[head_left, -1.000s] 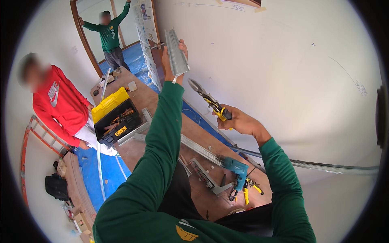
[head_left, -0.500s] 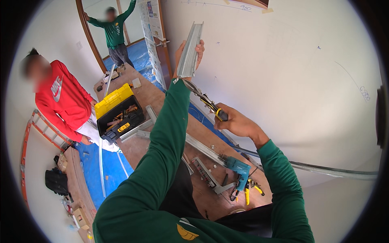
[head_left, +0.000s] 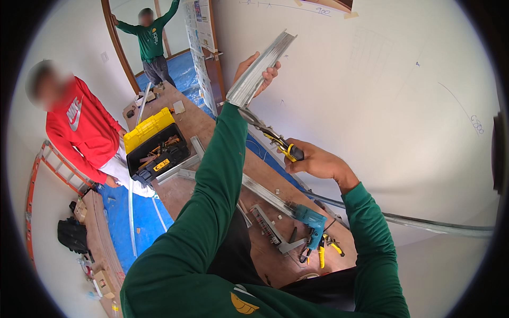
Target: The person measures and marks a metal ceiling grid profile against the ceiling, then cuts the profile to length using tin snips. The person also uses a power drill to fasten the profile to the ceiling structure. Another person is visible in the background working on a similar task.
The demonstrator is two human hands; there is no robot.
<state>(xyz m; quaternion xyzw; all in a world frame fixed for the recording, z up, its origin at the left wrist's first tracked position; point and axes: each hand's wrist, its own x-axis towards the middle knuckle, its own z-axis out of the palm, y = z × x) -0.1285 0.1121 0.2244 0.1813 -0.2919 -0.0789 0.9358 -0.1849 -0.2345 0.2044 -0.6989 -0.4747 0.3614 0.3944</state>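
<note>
My left hand (head_left: 269,77) is wrapped round a short silver metal channel (head_left: 261,69), held up and slanting away to the right. Yellow-and-black tin snips (head_left: 270,134) are gripped in my right hand (head_left: 322,162). Their jaws meet the channel's near end, just above my left sleeve; whether they bite into the metal I cannot tell. Below my arms, a teal power drill (head_left: 312,222) lies on the brown work table (head_left: 204,111). Beside it are a yellow-handled hand tool (head_left: 322,252) and a long grey caulking-gun-like tool (head_left: 268,225).
A yellow-and-black toolbox (head_left: 159,153) stands open on the table, near more metal channels (head_left: 268,193). At left is a person in a red top (head_left: 87,124); another in green (head_left: 151,42) stands in the doorway. An orange ladder (head_left: 34,196) leans at far left. A white wall (head_left: 382,106) rises at right.
The channel has tipped, its far end swinging to the right and its near end shifting slightly left. My right hand and the snips have moved slightly right and down.
</note>
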